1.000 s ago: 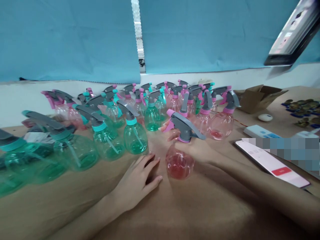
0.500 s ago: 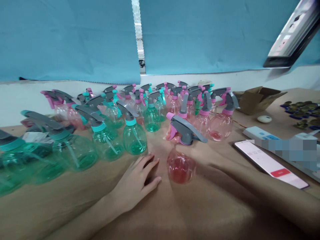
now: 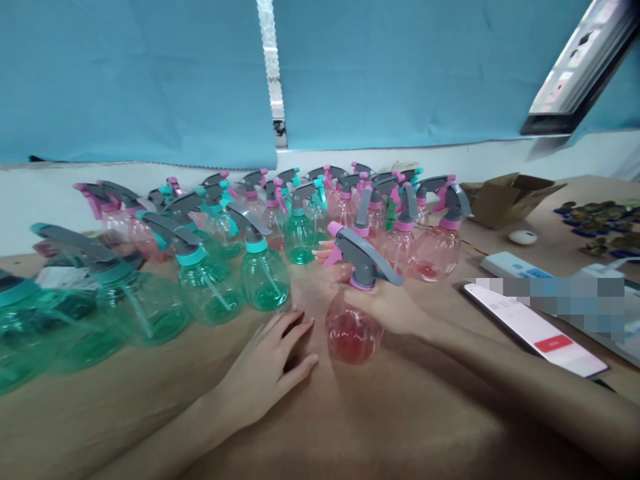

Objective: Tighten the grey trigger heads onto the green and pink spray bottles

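Note:
My right hand (image 3: pixel 387 303) is wrapped round the neck of a pink spray bottle (image 3: pixel 350 330) with a grey trigger head (image 3: pixel 363 257) and pink nozzle. The bottle stands on the brown table (image 3: pixel 380 413) in front of me. My left hand (image 3: pixel 273 363) lies flat on the table just left of the bottle, fingers stretched out, holding nothing. A green spray bottle (image 3: pixel 263 277) stands just beyond the left hand's fingertips.
Several green spray bottles (image 3: pixel 145 303) crowd the left, and several pink ones (image 3: pixel 435 247) stand behind. A phone (image 3: pixel 535 330) and a white power strip (image 3: pixel 520 267) lie at right. Farther right are a cardboard box (image 3: pixel 505 197) and small dark caps (image 3: pixel 600 230). Blue curtain behind.
The pink bottle and my right hand shifted slightly left. The left hand stays flat in the same spot. The view drifted a little.

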{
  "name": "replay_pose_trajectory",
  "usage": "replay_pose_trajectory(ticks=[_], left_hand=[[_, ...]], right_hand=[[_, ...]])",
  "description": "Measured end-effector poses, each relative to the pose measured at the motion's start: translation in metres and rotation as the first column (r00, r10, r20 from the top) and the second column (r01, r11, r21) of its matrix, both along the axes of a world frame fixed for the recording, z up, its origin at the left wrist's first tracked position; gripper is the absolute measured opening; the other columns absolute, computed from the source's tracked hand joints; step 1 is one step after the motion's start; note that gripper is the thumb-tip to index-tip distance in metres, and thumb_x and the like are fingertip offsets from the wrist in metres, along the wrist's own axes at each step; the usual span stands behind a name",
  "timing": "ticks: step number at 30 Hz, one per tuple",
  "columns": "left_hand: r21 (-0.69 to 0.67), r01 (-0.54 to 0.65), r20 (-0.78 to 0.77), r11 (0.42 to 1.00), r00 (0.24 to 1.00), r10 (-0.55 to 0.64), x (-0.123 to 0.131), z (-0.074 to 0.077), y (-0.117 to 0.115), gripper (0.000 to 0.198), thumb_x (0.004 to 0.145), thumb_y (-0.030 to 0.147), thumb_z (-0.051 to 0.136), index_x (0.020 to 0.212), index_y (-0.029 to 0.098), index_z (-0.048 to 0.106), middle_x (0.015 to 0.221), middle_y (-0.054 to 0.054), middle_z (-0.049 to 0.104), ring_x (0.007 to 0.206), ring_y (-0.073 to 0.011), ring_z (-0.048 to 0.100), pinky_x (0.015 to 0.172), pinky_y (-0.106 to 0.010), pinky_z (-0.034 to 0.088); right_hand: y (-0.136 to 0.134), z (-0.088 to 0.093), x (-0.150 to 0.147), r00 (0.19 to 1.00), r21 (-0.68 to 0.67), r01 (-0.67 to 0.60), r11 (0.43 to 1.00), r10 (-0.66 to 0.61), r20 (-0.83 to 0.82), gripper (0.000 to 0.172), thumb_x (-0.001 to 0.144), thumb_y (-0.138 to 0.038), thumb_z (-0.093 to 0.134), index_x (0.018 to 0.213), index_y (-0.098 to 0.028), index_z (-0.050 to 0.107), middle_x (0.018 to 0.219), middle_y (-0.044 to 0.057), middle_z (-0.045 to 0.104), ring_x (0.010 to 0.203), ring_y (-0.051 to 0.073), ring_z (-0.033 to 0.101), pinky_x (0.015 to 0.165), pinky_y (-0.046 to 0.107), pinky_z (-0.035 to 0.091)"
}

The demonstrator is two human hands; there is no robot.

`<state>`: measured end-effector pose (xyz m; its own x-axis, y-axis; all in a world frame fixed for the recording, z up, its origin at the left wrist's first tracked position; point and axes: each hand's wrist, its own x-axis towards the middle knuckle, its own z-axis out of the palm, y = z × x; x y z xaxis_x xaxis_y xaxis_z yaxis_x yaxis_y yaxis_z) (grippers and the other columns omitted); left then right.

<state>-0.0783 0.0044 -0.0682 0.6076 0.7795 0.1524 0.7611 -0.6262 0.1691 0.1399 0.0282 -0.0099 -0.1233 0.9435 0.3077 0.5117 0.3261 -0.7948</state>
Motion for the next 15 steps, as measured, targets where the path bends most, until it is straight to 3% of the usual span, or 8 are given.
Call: replay_pose_trajectory(ticks=[15], left_hand=[[0.029, 0.014, 0.006, 0.999, 1.0, -0.014, 0.0004, -0.0013, 0.0021, 0.049, 0.091, 0.047, 0.043, 0.132, 0.019, 0.043, 0.137, -0.009, 0.043, 0.127, -0.0276, 0.035, 0.103, -0.046, 0.032]], right_hand=[[0.0005, 0.0017, 0.0005, 0.998, 0.007, -0.042, 0.999, 0.042, -0.049, 0.004, 0.062, -0.026, 0.051, 0.062, -0.023, 0.049, 0.063, -0.001, 0.049, 0.064, 0.017, 0.05, 0.064, 0.036, 0.047]])
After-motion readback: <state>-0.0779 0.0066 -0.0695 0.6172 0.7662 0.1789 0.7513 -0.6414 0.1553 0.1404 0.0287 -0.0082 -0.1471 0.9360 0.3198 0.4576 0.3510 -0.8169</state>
